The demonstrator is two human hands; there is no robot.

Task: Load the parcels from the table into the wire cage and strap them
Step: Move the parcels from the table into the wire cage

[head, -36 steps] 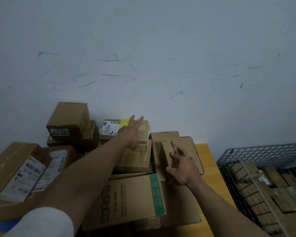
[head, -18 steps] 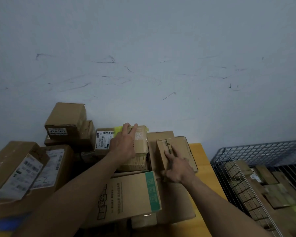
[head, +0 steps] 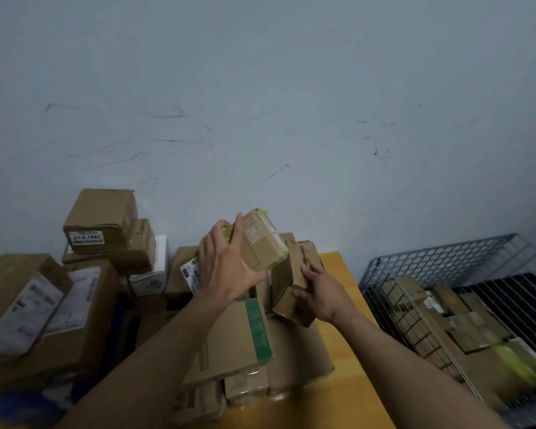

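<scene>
The left grip (head: 226,267) curls round a yellow-taped parcel (head: 260,243), tilted above the heap (head: 239,335) on the bench (head: 347,351). Just beside it, the right grip (head: 322,294) holds a flat parcel (head: 293,274) on edge; the wire cage (head: 430,261) sits further right.

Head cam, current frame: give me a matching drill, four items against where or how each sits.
Items
1. yellow-taped box
2. flat brown box
3. box labelled 45-4-1403
4. wire cage

States
a. right of the table, parcels inside
b. gripped by the left hand, held above the pile
c. topmost at far left, by the wall
d. gripped by the right hand, tilted

Pairs: 1-b, 2-d, 3-c, 4-a
</scene>
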